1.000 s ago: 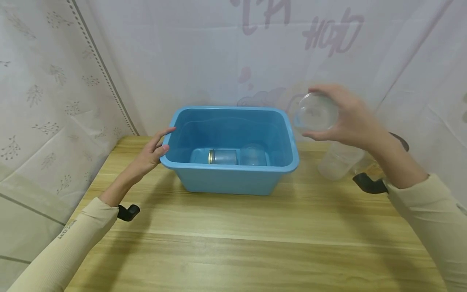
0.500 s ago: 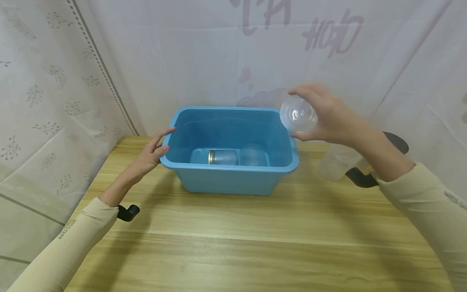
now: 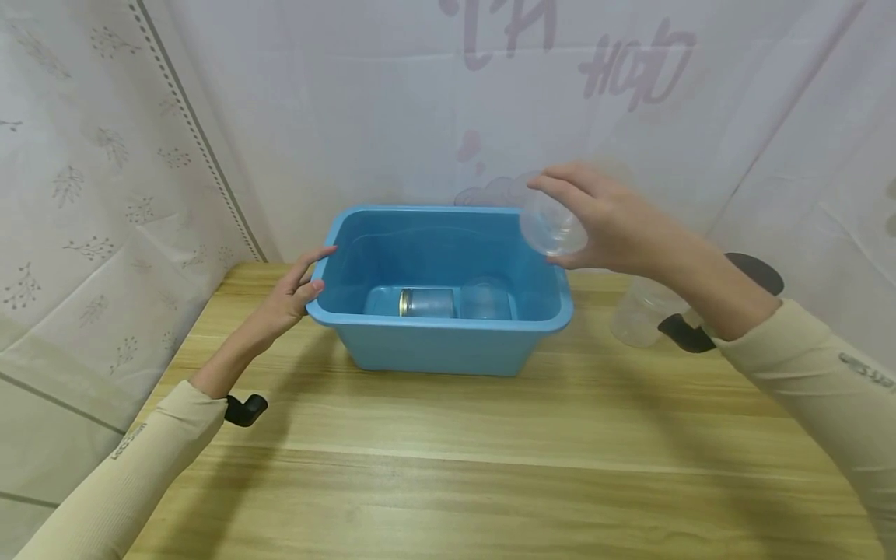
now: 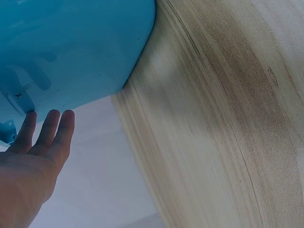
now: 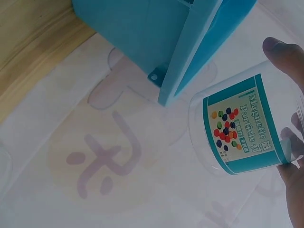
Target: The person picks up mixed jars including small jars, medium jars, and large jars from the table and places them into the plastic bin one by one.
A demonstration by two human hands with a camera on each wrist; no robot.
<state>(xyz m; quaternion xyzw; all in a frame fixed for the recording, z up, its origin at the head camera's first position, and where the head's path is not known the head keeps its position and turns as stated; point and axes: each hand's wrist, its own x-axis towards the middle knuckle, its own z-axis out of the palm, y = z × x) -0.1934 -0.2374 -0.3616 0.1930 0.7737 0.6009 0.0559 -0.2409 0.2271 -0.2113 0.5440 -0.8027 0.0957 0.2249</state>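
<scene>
In the head view, the right hand (image 3: 605, 222) holds a clear jar (image 3: 549, 227) between thumb and fingers, its round end turned toward the camera. The jar is at the right rear corner of a blue tub (image 3: 441, 320), partly overlapping the rim from this angle, so the tub's opening lies to its left and lower. The right hand is plainly the nearer one to the jar; the left hand (image 3: 280, 299) is across at the opposite rim, thumb and fingertips touching it, with nothing lifted.

On the tub's floor a gold-lidded jar (image 3: 430, 302) lies on its side, long axis running left to right, lid to the left. A clear rounded container (image 3: 485, 299) is just to its right. On the counter (image 3: 448, 474), right of the tub, stands another clear container (image 3: 633, 320), partly covered by the right arm, near a dark disc (image 3: 757, 272).

In the left wrist view, three fairly straight fingers (image 4: 65, 130) reach the tub's outer wall.

In the right wrist view, the held jar is tilted, a printed label (image 5: 242, 126) around it, its far end near the tub's rim but apart. No contents show inside.
</scene>
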